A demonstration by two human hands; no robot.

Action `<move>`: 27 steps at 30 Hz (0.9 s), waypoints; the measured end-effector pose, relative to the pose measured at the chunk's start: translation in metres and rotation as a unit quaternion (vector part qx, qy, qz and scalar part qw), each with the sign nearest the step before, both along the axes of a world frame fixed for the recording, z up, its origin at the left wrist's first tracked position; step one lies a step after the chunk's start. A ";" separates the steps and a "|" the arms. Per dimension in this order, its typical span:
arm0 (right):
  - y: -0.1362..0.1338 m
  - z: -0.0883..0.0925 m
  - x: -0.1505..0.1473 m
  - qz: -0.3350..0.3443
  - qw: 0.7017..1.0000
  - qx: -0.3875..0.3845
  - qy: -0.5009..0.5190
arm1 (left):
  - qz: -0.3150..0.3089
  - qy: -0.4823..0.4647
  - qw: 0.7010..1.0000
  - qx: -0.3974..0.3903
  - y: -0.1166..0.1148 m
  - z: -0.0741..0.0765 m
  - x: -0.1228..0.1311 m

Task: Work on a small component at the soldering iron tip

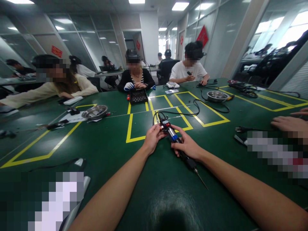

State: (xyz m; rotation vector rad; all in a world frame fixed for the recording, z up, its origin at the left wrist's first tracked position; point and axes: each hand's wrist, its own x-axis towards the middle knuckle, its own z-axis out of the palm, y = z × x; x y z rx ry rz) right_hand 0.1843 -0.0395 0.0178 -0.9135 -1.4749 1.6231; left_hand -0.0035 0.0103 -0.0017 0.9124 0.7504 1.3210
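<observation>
An electric screwdriver point(173, 137) with a black and silver body and a blue band lies slantwise above the table, in front of me. Its long thin bit point(201, 179) points down and right, towards my side. My right hand point(186, 144) is wrapped around the body from the right. At the far end, where the cord comes out, my left hand point(154, 138) closes its fingers on the screwdriver's rear part. What exactly those fingertips press is partly hidden. A black cord point(196, 107) loops away from the tool across the table.
The green table point(108, 173) carries yellow tape rectangles. Metal bowls stand at left point(95, 111) and right point(218, 95). A black tray point(138, 96) sits before a gloved person opposite. Another person's hand point(290, 123) rests at right, near a blurred-out object. Several people sit around.
</observation>
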 end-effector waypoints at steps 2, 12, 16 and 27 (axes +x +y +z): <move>0.000 0.000 0.000 0.003 1.000 0.003 -0.002 | -0.005 0.004 1.000 0.003 0.000 0.000 0.000; 0.000 0.002 0.001 0.003 1.000 0.000 0.002 | -0.014 0.005 1.000 0.003 -0.002 0.003 -0.002; 0.000 0.001 0.001 0.004 1.000 -0.004 0.001 | -0.014 0.003 1.000 -0.001 -0.003 0.003 -0.001; 0.001 -0.001 0.002 0.009 1.000 0.002 -0.006 | -0.017 0.016 1.000 0.004 -0.001 0.001 -0.001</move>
